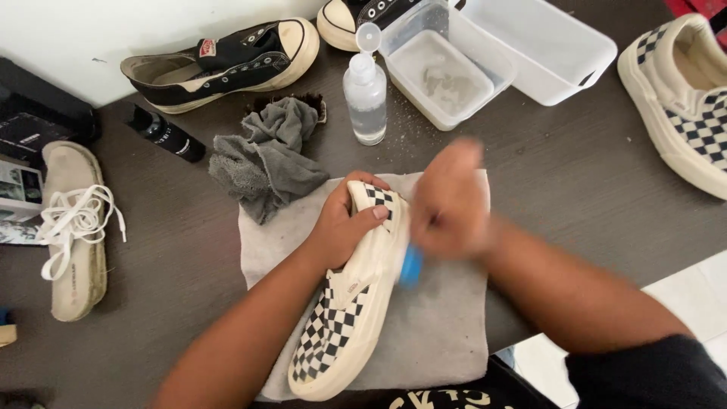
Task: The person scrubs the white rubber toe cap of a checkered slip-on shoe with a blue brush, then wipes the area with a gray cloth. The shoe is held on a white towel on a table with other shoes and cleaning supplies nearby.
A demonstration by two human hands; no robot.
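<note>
Left hand (pixel 344 223) clamps the checkered shoe (pixel 341 318) on a grey cloth (pixel 447 333); the blurred right hand (pixel 448 198), grip closed, holds a blue brush (pixel 411 266) against its side.

Big dark brown table (pixel 575 174) w/ a wood look, fills most of the view. White wall (pixel 113 26) at the back, touching the table edge. Pale tile floor (pixel 693 295) shows at bottom right. Soft, even light, no hard shadows.
</note>
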